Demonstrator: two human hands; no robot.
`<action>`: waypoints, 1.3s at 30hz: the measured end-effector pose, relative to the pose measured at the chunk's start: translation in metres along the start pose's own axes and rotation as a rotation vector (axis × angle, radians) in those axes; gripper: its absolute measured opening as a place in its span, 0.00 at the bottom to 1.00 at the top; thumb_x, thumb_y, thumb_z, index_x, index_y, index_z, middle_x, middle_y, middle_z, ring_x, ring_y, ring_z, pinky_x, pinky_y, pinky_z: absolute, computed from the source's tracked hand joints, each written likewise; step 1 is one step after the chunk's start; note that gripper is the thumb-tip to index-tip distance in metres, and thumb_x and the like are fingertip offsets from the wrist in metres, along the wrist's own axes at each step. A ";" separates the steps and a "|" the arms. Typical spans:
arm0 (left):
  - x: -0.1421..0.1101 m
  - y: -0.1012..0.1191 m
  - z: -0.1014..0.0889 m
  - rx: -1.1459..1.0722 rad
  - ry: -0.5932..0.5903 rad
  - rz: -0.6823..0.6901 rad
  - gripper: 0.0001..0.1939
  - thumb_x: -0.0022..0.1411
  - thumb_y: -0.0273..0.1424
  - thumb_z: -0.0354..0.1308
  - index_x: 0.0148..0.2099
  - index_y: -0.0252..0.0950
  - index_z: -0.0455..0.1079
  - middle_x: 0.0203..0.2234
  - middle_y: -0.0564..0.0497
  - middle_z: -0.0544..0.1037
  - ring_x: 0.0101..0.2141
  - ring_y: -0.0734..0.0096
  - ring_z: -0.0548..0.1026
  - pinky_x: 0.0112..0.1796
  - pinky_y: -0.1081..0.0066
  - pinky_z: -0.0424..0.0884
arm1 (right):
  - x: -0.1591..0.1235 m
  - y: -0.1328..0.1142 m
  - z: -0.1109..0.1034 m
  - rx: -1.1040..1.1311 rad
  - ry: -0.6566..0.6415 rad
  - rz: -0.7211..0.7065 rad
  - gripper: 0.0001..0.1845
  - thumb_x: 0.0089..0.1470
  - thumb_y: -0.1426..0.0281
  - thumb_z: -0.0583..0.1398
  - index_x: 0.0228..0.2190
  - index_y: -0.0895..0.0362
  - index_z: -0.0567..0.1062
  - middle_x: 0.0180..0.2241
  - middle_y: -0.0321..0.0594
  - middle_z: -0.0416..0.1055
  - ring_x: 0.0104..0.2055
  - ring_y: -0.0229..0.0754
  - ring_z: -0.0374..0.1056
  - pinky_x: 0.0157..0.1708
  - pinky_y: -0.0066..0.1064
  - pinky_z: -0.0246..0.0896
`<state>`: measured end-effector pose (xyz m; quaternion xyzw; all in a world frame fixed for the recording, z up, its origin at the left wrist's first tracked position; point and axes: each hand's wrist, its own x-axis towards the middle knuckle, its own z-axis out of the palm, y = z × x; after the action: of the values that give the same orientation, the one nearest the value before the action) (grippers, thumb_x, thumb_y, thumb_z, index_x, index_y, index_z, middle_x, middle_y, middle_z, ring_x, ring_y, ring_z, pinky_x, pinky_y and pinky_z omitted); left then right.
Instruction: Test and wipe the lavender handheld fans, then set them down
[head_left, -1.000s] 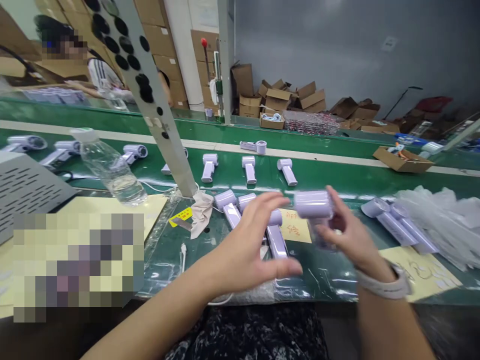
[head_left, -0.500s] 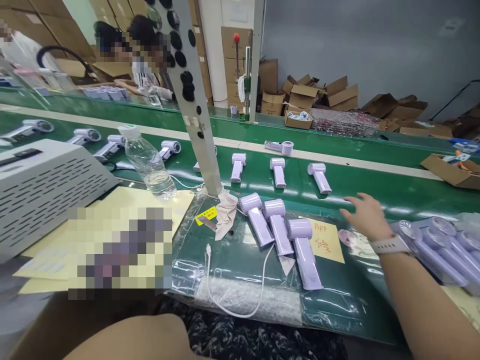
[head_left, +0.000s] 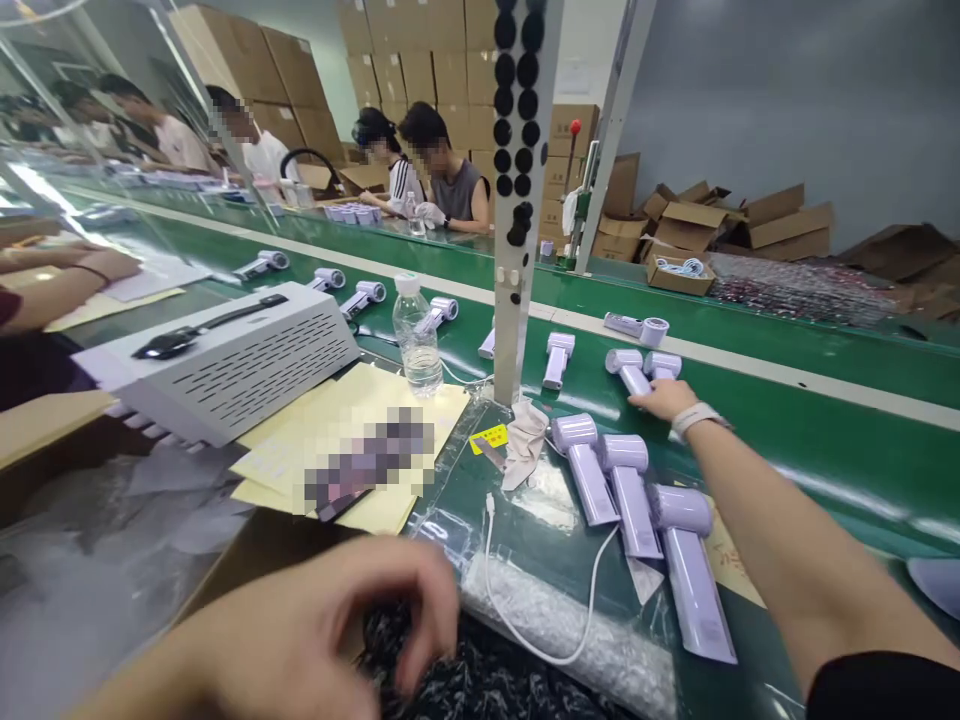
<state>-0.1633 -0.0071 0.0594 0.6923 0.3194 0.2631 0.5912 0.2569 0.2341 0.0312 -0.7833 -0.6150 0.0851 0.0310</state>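
Note:
My right hand reaches out over the green belt, its fingers closed round the handle of a lilac handheld fan. The hand covers most of that handle. A second lilac fan lies close to its left, near my fingertips. My left hand is in the near foreground, somewhat blurred, thumb and fingers curved and apart with nothing between them. On the bench between my hands lie three more lilac fans in a slanting row. A white cable loops beside them over bubble wrap.
A perforated metal post rises from the bench edge. To its left stand a water bottle and a grey slotted box by yellow paper. Further fans lie along the belt. Several people sit across it.
My view has swung left. My right hand has come onto a fan, which now lies nearer its neighbour. The fan held a second ago is out of my hand. My left hand shows again.

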 end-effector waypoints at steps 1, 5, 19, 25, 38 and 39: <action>0.003 -0.006 -0.011 -0.051 0.025 -0.044 0.21 0.51 0.50 0.72 0.41 0.43 0.76 0.28 0.51 0.79 0.27 0.68 0.75 0.29 0.70 0.73 | -0.009 0.004 -0.010 0.030 -0.008 -0.038 0.16 0.63 0.60 0.61 0.38 0.62 0.79 0.38 0.47 0.78 0.43 0.51 0.75 0.44 0.41 0.69; 0.035 -0.035 -0.011 -0.162 0.286 -0.058 0.13 0.68 0.43 0.60 0.45 0.41 0.77 0.34 0.48 0.83 0.34 0.69 0.80 0.39 0.69 0.76 | -0.080 0.006 -0.037 0.183 0.004 -0.234 0.24 0.63 0.54 0.54 0.43 0.58 0.81 0.40 0.47 0.80 0.44 0.56 0.75 0.41 0.39 0.68; 0.085 -0.036 0.035 -0.900 0.685 0.215 0.29 0.52 0.58 0.67 0.38 0.35 0.77 0.32 0.46 0.83 0.33 0.58 0.82 0.39 0.60 0.80 | -0.226 -0.126 0.039 0.503 -0.137 -0.482 0.17 0.69 0.61 0.50 0.40 0.58 0.74 0.35 0.51 0.79 0.39 0.51 0.76 0.39 0.41 0.70; 0.078 -0.036 0.025 -0.814 0.800 0.332 0.30 0.49 0.54 0.71 0.46 0.38 0.76 0.43 0.45 0.84 0.54 0.45 0.77 0.54 0.51 0.75 | -0.238 -0.140 0.064 0.498 -0.296 -0.540 0.06 0.60 0.73 0.61 0.32 0.55 0.68 0.30 0.46 0.77 0.35 0.47 0.75 0.36 0.34 0.67; 0.097 -0.015 0.046 -0.899 0.697 0.309 0.38 0.49 0.72 0.54 0.29 0.39 0.65 0.47 0.45 0.80 0.57 0.43 0.74 0.49 0.53 0.76 | -0.283 -0.114 0.056 1.333 -0.512 -0.551 0.24 0.61 0.49 0.62 0.26 0.55 0.70 0.18 0.32 0.69 0.23 0.38 0.67 0.27 0.30 0.63; 0.098 -0.015 0.047 -0.892 0.694 0.311 0.38 0.48 0.72 0.54 0.29 0.39 0.65 0.47 0.45 0.80 0.57 0.44 0.74 0.49 0.53 0.76 | -0.286 -0.114 0.057 1.335 -0.475 -0.552 0.24 0.61 0.49 0.61 0.26 0.54 0.69 0.18 0.32 0.68 0.22 0.38 0.67 0.26 0.30 0.62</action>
<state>-0.0655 0.0375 0.0359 0.2886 0.2474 0.6670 0.6408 0.0728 -0.0185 0.0200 -0.3768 -0.5969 0.5944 0.3853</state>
